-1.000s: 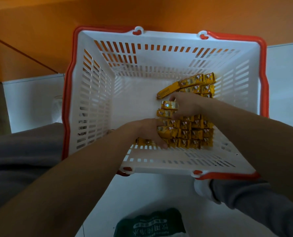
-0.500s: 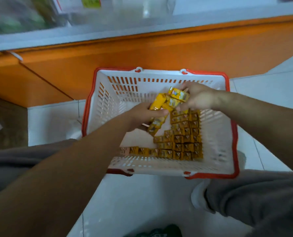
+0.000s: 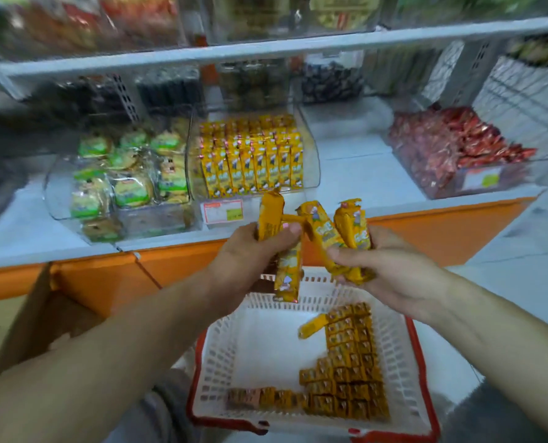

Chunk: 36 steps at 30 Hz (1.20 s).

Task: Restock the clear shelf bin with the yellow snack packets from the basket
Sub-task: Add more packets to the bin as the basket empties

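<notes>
My left hand grips a few yellow snack packets, one hanging down towards the basket. My right hand holds more yellow packets that fan upward. Both hands are raised above the white basket with red rim, which sits on the floor with several yellow packets stacked along its right and near side. Just beyond my hands, the clear shelf bin on the low shelf holds rows of upright yellow packets.
A clear bin of green-labelled biscuits stands left of the target bin, and a bin of red packets right of it. An orange shelf front runs below. More blurred stock fills the upper shelf. My knees flank the basket.
Both hands lifted packets out of the basket and rose towards the shelf. My view tilted up from the basket to the shelf bins.
</notes>
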Motion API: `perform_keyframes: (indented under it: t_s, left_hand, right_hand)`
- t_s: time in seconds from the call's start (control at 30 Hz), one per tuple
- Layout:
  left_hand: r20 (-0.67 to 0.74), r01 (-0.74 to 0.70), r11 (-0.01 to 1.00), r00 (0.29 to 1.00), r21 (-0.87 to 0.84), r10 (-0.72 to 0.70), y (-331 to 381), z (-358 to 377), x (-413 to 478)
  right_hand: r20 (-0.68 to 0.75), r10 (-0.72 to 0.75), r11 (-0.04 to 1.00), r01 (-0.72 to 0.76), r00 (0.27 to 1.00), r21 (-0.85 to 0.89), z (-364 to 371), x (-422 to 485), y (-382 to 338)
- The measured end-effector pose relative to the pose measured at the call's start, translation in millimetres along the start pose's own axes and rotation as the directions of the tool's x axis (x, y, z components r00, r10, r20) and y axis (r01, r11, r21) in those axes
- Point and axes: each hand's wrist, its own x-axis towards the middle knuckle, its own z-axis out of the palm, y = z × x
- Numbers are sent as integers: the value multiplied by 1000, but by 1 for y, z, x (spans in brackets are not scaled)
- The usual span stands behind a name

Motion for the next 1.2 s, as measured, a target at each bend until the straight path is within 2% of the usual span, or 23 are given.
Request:
perform_keyframes:
  t_s: [0.13, 0.27, 0.43, 0.6, 0.8, 0.87, 0.97, 1.0, 1.03, 1.07, 1.13, 1.2]
  left_hand:
    - [-87, -28, 987, 996, -157, 14, 4, 9, -1]
    - [-125, -62, 982, 991, -178, 40, 8, 9, 5]
    - [-175, -100, 980, 982, -170, 70, 11, 2, 16]
    - [-276, -102, 985, 959, -141, 60, 8, 2, 29]
    - [-274, -150, 988, 952, -26, 138, 5, 2, 36]
    - [-290, -152, 988, 946, -3, 145, 6, -1, 37]
    - [-302, -155, 988, 943, -24, 141, 11, -9, 36]
    - [-292, -154, 987, 947, -34, 138, 14, -13, 35]
    - [-280, -152, 988, 950, -38, 136, 17, -17, 34]
    - [-278, -152, 988, 951, -35, 136, 20, -21, 33]
    - [-317, -158, 987, 937, -12, 146, 28, -32, 30]
    - [-365, -175, 984, 915, 26, 172, 39, -49, 28]
  right_hand:
    - [-43, -72, 993, 76, 996, 92, 20, 9, 2]
    - [-70, -77, 986, 86, 995, 141, 24, 20, 2]
    - [-87, -83, 993, 89, 993, 73, 24, 29, 4]
    - [-132, -127, 976, 100, 983, -195, 24, 40, 13]
    - [-142, -137, 973, 106, 980, -204, 24, 48, 14]
    - [-100, -94, 990, 83, 990, -114, 25, 48, 13]
    - [-15, -31, 972, 34, 999, 232, 29, 46, 10]
    - [-6, -36, 961, 36, 999, 275, 29, 44, 9]
    - [-9, -48, 965, 49, 999, 258, 28, 42, 8]
    - [-29, -66, 982, 70, 997, 175, 26, 40, 7]
    - [-110, -130, 987, 118, 985, -112, 22, 37, 3]
    - [-139, -201, 961, 167, 970, -221, 20, 40, -8]
